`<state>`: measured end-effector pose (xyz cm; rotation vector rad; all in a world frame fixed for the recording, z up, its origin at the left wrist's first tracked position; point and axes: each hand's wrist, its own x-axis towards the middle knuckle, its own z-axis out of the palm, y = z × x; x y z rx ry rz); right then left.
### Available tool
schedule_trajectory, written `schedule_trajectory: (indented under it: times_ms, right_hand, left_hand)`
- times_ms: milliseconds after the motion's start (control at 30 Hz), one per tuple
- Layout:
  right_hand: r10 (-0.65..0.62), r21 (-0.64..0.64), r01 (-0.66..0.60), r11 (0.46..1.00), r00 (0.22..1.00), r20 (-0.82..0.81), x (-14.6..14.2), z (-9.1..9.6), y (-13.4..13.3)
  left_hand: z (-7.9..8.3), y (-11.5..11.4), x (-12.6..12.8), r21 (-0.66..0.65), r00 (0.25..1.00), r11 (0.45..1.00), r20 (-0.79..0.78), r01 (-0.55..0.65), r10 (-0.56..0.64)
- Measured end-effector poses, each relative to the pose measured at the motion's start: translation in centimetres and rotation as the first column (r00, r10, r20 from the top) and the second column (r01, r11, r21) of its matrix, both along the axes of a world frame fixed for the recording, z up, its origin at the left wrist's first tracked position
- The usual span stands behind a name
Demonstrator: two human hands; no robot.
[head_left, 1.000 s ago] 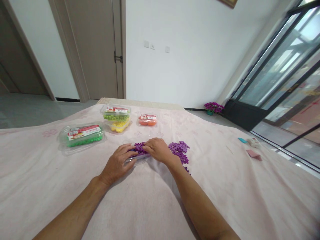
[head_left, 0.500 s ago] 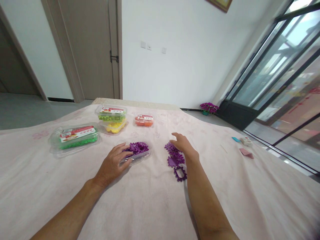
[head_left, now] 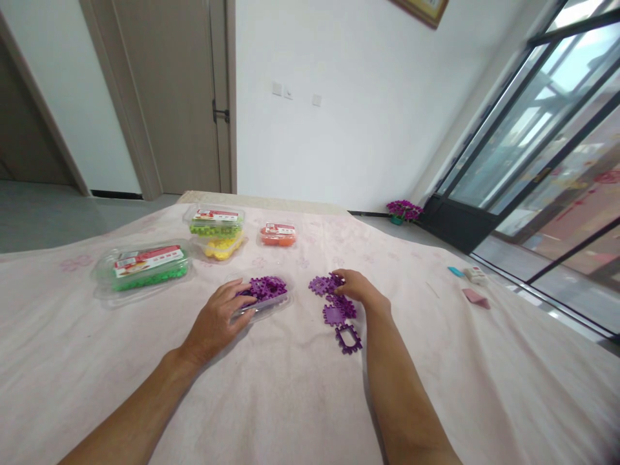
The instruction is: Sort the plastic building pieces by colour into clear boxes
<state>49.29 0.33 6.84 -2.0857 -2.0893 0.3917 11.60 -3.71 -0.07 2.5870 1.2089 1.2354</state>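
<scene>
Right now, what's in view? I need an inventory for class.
tub: 1, purple inside, centre
loose pieces: several, purple, centre right
wide box: 1, green inside, left
stacked boxes: 2, lime above yellow, left
small box: 1, orange inside, back
cloth: 1, pink, beneath
item: 1, blue, right
carton: 1, white, right
scrap: 1, pink, right
flowerpot: 1, green, back
doors: 2, brown, left
wall plates: 3, white, back
frame: 1, gold, top
glazed frame: 1, dark, right
left hand: 1, on tub
right hand: 1, at loose pieces

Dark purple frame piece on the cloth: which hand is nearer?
Right. The right hand is just beyond the frame piece, at the loose purple pieces; the left hand is well off to its left, at the clear tray.
</scene>
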Motion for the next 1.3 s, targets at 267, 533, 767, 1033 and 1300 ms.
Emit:
schedule_trajectory:
  times_ms: [267,533,767,1033,1300]
  right_hand:
    - [0.171,0.083,-0.165,0.983,0.982,-0.079,-4.7,1.1,-0.3]
    - [0.103,0.118,-0.097,0.988,0.994,-0.037,-6.8,0.1,0.2]
    - [0.073,0.098,-0.072,0.993,0.997,-0.011,-6.4,-1.3,0.8]
    - [0.078,0.072,-0.064,0.995,0.974,-0.211,-6.4,-1.6,0.8]
    - [-0.003,0.218,0.064,0.974,0.964,-0.265,-6.5,-1.1,1.0]
  left_hand:
    - [0.3,-0.1,0.0,-0.008,1.000,1.000,0.002,-0.003,0.003]
    - [0.2,-0.1,-0.1,-0.002,1.000,1.000,0.024,-0.005,0.005]
    - [0.7,-0.4,-0.3,0.031,0.995,0.995,0.031,-0.092,0.092]
    - [0.4,0.0,-0.3,-0.109,0.967,0.978,0.165,-0.180,0.196]
    - [0.1,0.3,-0.5,-0.241,0.954,0.960,0.227,-0.142,0.198]
